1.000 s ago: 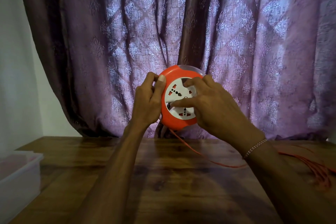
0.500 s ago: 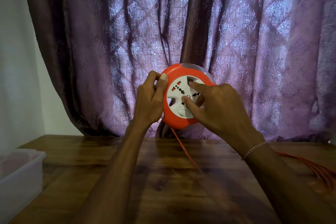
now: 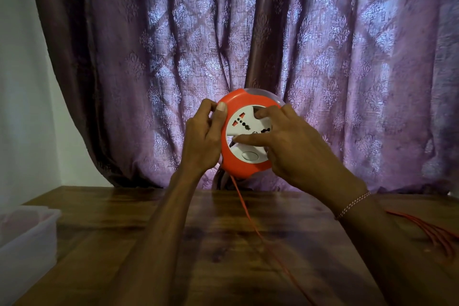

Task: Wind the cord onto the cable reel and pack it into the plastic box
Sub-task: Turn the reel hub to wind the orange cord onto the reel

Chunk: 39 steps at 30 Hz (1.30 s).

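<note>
Both hands up in front of the curtain [image 3: 347,57], and the reel [image 3: 244,131] is held between them, well above the table [image 3: 223,243]; orange rim, white socket face turned toward the camera. Left hand [image 3: 202,140] grips the reel's left edge, thumb laid over the front rim, fingers curled round behind; right hand [image 3: 295,146] is on the white face, fingers bent, index finger pointing left across the middle of the disc and another fingertip hooked in a notch near the top; it is pinching the face rather than lying flat. The cord [image 3: 244,208] drops from the bottom of the reel, thin and orange, running down across the table toward the near right edge; more loops of it lie bunched on the table at far right, partly out of view. The box [image 3: 27,238] sits at the table's left edge, translucent, well apart from the reel; a bracelet [image 3: 352,205] shows on the right wrist.
</note>
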{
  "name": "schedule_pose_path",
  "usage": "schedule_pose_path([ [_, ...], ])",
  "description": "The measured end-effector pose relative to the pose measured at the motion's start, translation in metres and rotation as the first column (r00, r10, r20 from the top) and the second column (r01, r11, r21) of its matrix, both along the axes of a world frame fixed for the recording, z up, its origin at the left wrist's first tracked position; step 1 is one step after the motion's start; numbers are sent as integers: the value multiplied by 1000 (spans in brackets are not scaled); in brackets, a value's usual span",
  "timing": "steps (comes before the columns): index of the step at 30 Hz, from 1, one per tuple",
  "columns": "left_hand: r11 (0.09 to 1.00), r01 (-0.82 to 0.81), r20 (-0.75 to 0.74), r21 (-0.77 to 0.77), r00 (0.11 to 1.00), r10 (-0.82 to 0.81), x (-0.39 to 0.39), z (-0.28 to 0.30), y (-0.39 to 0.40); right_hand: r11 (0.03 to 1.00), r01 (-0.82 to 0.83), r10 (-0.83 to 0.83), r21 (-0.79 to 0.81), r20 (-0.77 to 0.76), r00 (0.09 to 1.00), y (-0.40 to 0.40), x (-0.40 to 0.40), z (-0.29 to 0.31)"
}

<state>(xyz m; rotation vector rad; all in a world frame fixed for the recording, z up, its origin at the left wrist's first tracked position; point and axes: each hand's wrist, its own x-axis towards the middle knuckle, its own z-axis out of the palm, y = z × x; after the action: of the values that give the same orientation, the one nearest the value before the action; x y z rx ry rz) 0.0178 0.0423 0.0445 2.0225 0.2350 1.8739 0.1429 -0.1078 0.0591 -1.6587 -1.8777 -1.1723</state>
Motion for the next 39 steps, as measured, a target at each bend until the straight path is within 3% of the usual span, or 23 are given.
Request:
schedule_pose_path([
  [6,1000,-24,-1,10,1000,24,1,0,0,996,53,-55,70,27,998,2,0,-3],
  [11,1000,-17,-2,3,1000,17,1,0,-2,977,98,-83,190,-89,993,4,0,-8],
  [17,1000,-18,-15,7,1000,18,1,1,-1,962,30,28,270,-206,978,7,-1,-8],
  [22,1000,-12,-12,7,1000,12,1,0,0,966,46,-4,253,-161,987,3,1,-5],
  [25,1000,-4,-8,0,1000,4,-1,0,1,960,-42,83,276,-137,987,1,3,-2],
  [28,1000,-8,-10,-7,1000,8,-1,0,2,980,-124,129,153,-25,991,1,8,1],
  [31,1000,-10,-10,2,1000,10,-1,0,2,994,-98,95,45,51,994,2,7,1],
  [39,1000,2,-3,26,1000,-2,0,1,3,997,-5,-2,82,87,996,3,1,-1],
])
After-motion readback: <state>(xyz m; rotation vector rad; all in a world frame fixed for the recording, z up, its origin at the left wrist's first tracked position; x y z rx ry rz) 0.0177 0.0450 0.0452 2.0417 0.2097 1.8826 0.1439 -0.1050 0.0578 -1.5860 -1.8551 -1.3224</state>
